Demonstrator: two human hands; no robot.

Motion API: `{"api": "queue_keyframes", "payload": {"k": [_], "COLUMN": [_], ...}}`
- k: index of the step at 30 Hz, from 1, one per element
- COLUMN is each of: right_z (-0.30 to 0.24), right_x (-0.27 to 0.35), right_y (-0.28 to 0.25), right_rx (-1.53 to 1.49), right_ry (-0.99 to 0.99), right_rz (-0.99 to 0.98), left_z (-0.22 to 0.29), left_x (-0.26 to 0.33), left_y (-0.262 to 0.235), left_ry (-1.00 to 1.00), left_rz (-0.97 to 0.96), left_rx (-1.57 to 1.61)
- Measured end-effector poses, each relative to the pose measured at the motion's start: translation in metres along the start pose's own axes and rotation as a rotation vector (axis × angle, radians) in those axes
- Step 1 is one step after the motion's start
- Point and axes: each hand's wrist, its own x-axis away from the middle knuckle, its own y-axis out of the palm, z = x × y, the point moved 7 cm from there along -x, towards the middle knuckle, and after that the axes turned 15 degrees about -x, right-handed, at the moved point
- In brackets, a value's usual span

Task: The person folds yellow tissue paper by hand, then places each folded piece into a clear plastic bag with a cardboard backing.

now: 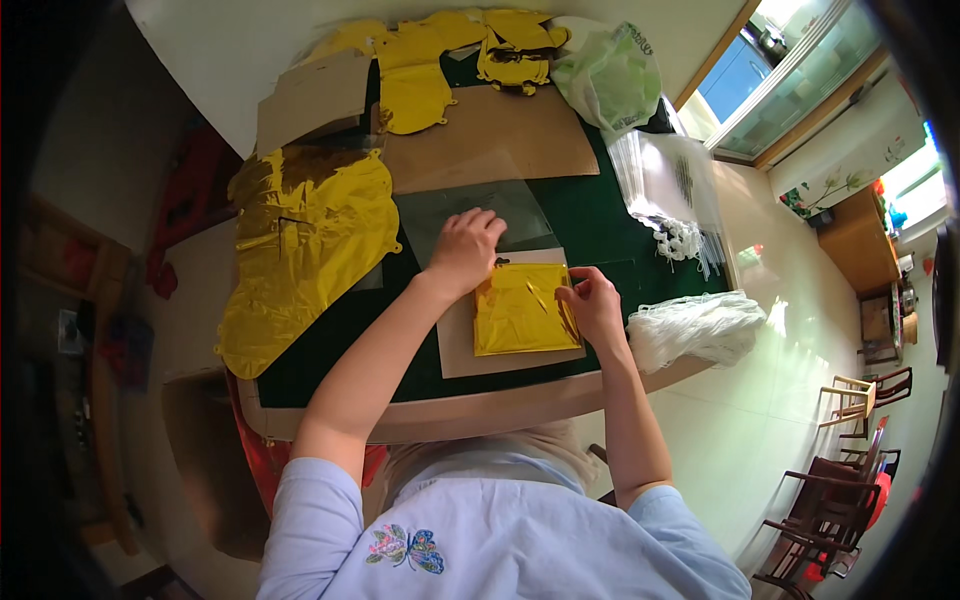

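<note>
A flat, square packet of folded gold foil (520, 318) lies on a piece of cardboard (458, 345) near the table's front edge. My right hand (592, 300) pinches its right edge between thumb and fingers. Beyond the packet's upper left corner, my left hand (468, 245) is closed, its fingers curled together on a clear plastic bag (520, 215). Exactly how the fingertips grip that bag is hard to see. Left of my left forearm spreads a large flat gold foil balloon (310, 240), wrinkled and uninflated.
More flat gold balloons (412, 80) lie at the far side, beside cardboard sheets (315, 95) and a brown board (490, 135). A pale green plastic bag (610, 80), clear bags (665, 180), white ties (680, 240) and a white string bundle (695, 328) line the right side.
</note>
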Motion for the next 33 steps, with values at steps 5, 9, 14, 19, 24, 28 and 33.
{"api": "queue_keyframes", "payload": {"k": [5,9,14,19,24,28,33], "right_z": [0.000,0.006,-0.001,-0.004,-0.001,-0.002,-0.006], "right_x": [0.001,0.006,0.011,0.018,0.017,0.011,0.013], "right_y": [-0.008,-0.014,0.001,0.004,0.003,0.001,0.002], "right_rx": [-0.023,-0.085,-0.087,-0.060,-0.090,-0.084,-0.063], "right_ry": [-0.019,-0.016,-0.055,-0.043,-0.051,-0.069,-0.083], "right_rz": [0.035,0.102,0.041,0.006,-0.001,0.040,0.076], "left_z": [-0.010,0.001,0.012,0.013,0.026,0.034,0.026], "left_x": [-0.001,0.006,0.008,0.008,0.006,0.008,0.018], "left_y": [-0.001,-0.005,0.001,0.010,0.009,0.010,0.010], "left_ry": [-0.092,-0.058,-0.053,-0.036,-0.041,0.004,-0.015], "left_rz": [-0.244,-0.117,-0.150,-0.044,-0.034,-0.075,-0.088], "left_rx": [0.143,0.073,0.042,0.040,0.103,0.097,0.094]}}
